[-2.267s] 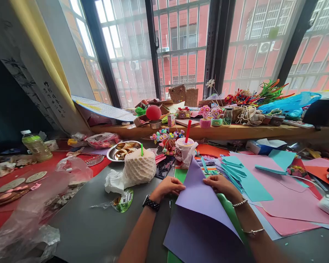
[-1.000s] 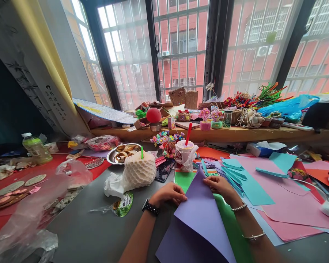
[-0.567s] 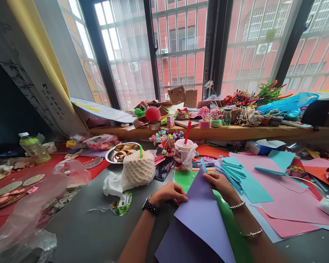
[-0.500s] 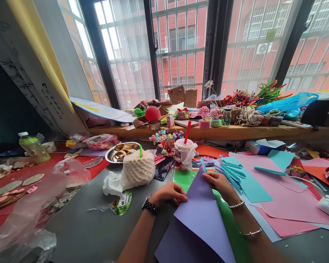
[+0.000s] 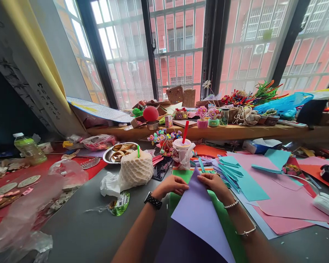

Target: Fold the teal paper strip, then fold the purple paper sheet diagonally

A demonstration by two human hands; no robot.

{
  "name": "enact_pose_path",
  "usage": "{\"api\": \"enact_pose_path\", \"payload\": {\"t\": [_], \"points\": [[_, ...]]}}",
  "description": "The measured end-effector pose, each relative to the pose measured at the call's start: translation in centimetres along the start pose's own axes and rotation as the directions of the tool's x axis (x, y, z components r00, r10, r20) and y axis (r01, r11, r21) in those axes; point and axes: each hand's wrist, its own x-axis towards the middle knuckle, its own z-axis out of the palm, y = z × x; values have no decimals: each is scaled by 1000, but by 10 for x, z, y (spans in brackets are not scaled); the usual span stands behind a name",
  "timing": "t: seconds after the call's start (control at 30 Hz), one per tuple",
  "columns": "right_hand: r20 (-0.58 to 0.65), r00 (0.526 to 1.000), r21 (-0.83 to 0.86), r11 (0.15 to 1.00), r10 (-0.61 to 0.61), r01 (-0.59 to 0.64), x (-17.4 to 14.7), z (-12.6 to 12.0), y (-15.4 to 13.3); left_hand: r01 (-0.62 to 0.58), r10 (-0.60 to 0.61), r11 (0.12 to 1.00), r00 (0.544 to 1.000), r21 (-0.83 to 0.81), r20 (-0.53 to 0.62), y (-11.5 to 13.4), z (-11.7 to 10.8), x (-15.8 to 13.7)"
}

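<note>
A sheet of purple paper (image 5: 200,215) is folded over, its pointed tip standing up between my hands. My left hand (image 5: 172,185) is closed, fingertips pinching the sheet's left edge a little below the tip. On the opposite side my right hand (image 5: 214,185) grips the right edge near the same tip, thumb and fingers pressed together. Under the paper lies a shiny green sheet (image 5: 220,206) on the grey table. Just beyond the hands stands a cup (image 5: 182,149) with a red straw, wrapped in a thin bag.
At the left are a netted coconut (image 5: 137,170) with a green straw, crumpled tissue (image 5: 109,185) and a metal plate (image 5: 109,157). Turquoise strips (image 5: 231,175) and pink paper (image 5: 287,204) cover the right. A phone (image 5: 161,170) lies behind; crafts crowd the windowsill (image 5: 164,132).
My left hand has moved up along the paper's left edge, closer to the tip and to my right hand. The whole view has shifted slightly.
</note>
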Motion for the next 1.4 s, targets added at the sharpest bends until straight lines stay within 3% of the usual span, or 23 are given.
{"api": "enact_pose_path", "payload": {"t": [0.2,0.33,0.53,0.83,1.27,1.4], "points": [[18,1000,-23,1000,-14,14,1,1,2,-70,71,997,996,5,-50,14,9,15],[-22,1000,5,1000,-15,15,2,0,1,-112,110,993,992,-27,-61,8,16,25],[-6,1000,30,1000,-2,2,2,2,1,-97,96,994,995,-46,-19,-9,23,26],[-17,999,-41,999,-30,29,5,-1,6,-97,97,991,995,-96,-3,-11,23,23],[-49,999,10,1000,-16,16,11,-3,13,-116,115,988,993,-104,-19,-12,23,23],[-44,999,2,1000,-7,7,12,-3,14,-115,108,988,991,-104,-75,-15,21,26]]}}
